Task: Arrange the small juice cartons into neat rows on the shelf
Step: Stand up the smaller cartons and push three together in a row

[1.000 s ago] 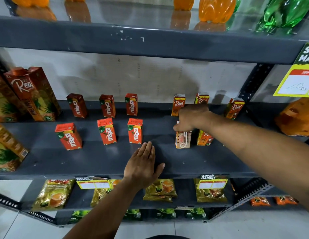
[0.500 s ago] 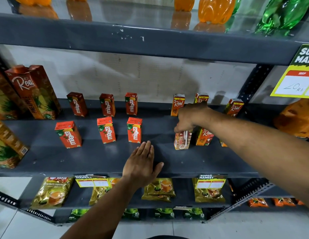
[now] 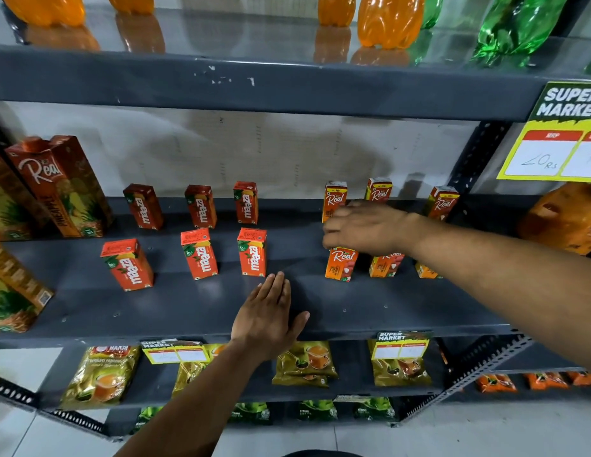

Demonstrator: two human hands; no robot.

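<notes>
Small red Maaza cartons stand on the grey shelf (image 3: 370,311) in two rows of three: a back row (image 3: 201,206) and a front row (image 3: 199,253). To the right, orange Real cartons stand in a back row (image 3: 379,190) and a front row. My right hand (image 3: 363,227) grips the top of the front-left Real carton (image 3: 342,263), which stands upright with its label facing me. Beside it are a second front carton (image 3: 384,265) and a third (image 3: 425,270), both partly hidden by my arm. My left hand (image 3: 267,315) lies flat on the shelf's front, fingers apart.
Tall Real pineapple cartons (image 3: 59,186) stand at the left end. An orange pack (image 3: 564,219) sits at the right, under a yellow price tag (image 3: 551,153). Orange and green bottles (image 3: 389,18) fill the shelf above. Tea packets (image 3: 304,362) lie on the shelf below.
The front-left Real carton has been turned under my right hand: its white back with the straw faced me, now its orange label does. My left hand has stayed flat.
</notes>
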